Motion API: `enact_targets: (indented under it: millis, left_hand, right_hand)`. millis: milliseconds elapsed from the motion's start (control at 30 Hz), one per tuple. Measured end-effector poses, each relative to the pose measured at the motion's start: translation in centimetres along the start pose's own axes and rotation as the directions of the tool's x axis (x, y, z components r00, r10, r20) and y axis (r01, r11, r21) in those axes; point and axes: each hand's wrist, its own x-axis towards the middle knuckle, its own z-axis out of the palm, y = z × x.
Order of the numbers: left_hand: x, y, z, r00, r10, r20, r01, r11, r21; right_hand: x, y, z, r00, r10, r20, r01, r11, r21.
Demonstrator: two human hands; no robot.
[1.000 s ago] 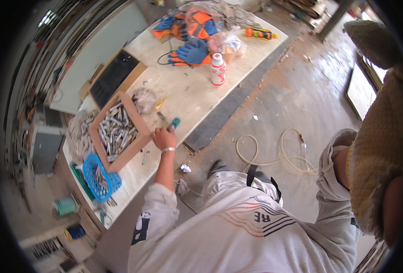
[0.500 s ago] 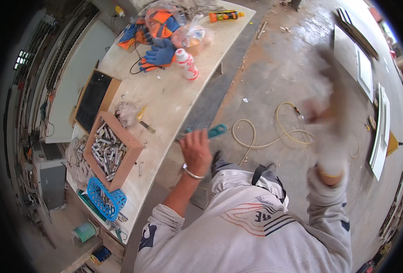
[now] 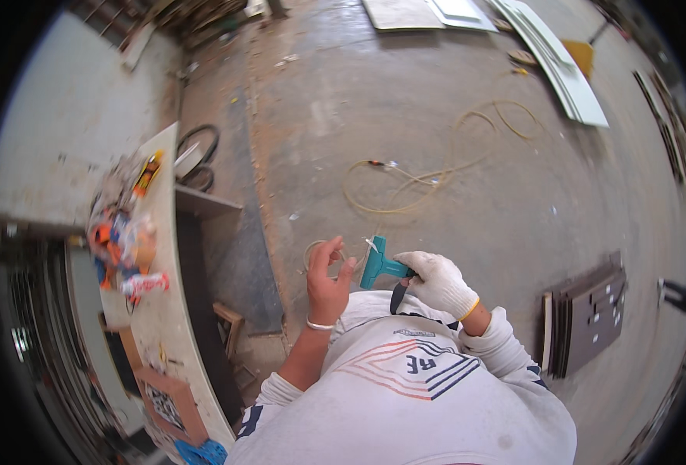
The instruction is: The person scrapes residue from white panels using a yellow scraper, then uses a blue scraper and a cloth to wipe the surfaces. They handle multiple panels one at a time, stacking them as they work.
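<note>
1. head view: the right hand (image 3: pixel 434 284) comes in from the right, its forearm bent inward across the waist, wearing a white knitted glove (image 3: pixel 450 291) with a yellow edge at the cuff.
2. that hand is closed around the handle of a teal tool (image 3: pixel 375 262), the knuckles up and the fingertips mostly hidden from the camera.
3. the left hand (image 3: pixel 329 283) is bare and raised at the other side of the tool, forearm slanting up from the lower edge, a pale band (image 3: pixel 320 326) around the wrist.
4. its fingers are loosely bent, with a gap between them and the thumb; nothing shows in its grasp, and it sits just beside the tool's head, seemingly apart from it.
5. the tool is t-shaped: a flat, blocky head standing nearly upright, with the handle running from its side to the glove. a pale streak crosses the upper part of the head; what it is, i cannot tell.
6. it is held in front of the person's waist, well apart from the table (image 3: pixel 162 314) at the left. a black strap (image 3: pixel 398 297) shows just below the handle.
7. beyond the hands, a yellowish hose (image 3: pixel 382 211) lies looped on the concrete floor (image 3: pixel 304 155).
</note>
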Motion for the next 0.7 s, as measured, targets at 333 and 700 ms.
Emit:
enact_targets:
  millis: [333, 700]
  left_hand:
    - [12.5, 4.4, 20.9, 0.845, 0.018, 0.535, -0.123, 0.979, 0.161]
    - [29.7, 5.6, 43.0, 0.707, 0.49, 0.51, -0.542, 0.838, -0.054]
  right_hand:
    - [-1.8, 12.2, -10.7, 0.954, 0.272, -0.125, -0.269, 0.962, 0.041]
    - [11.8, 29.2, -26.8, 0.724, 0.69, 0.011, -0.69, 0.724, -0.014]
